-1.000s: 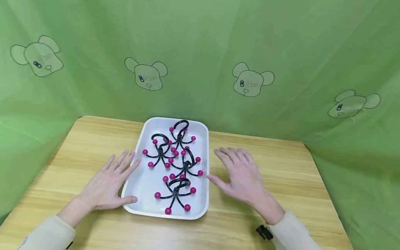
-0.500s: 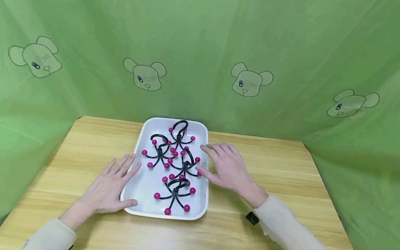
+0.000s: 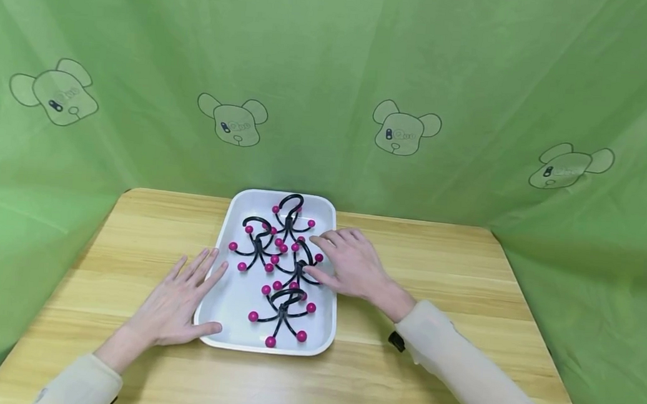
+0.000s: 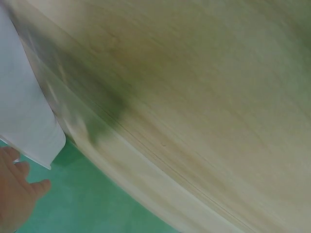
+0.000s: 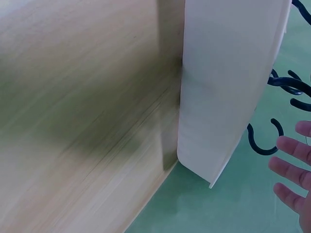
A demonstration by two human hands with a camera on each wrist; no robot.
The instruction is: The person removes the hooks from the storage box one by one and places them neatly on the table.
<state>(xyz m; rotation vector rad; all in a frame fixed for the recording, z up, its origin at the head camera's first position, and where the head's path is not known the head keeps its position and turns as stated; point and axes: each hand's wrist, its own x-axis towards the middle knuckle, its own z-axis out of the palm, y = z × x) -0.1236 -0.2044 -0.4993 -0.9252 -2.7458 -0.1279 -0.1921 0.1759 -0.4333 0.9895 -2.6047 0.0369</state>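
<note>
Several black claw massagers, each with a hooked handle and thin legs tipped with pink balls, stand in a white tray (image 3: 220, 307). My right hand (image 3: 350, 263) reaches over the tray's right rim. Its thumb overlaps the middle-right massager (image 3: 299, 267) in the head view, and the fingertips are right beside that hook; they are spread, not curled round it. In the right wrist view the fingers (image 5: 291, 167) extend near a black hook (image 5: 265, 150). With fingers spread, my left hand (image 3: 172, 307) lies at the tray's left rim; part of it shows in the left wrist view.
Another massager (image 3: 289, 221) stands at the tray's back, one (image 3: 259, 241) at the left and one (image 3: 283, 312) at the front. The tray sits on a wooden table (image 3: 437, 266). A green curtain (image 3: 331, 90) with bear-head outlines hangs behind the table and at its sides.
My right hand has moved left from beside the tray, over its rim, to the middle-right massager. The left hand stays almost still at the left rim.
</note>
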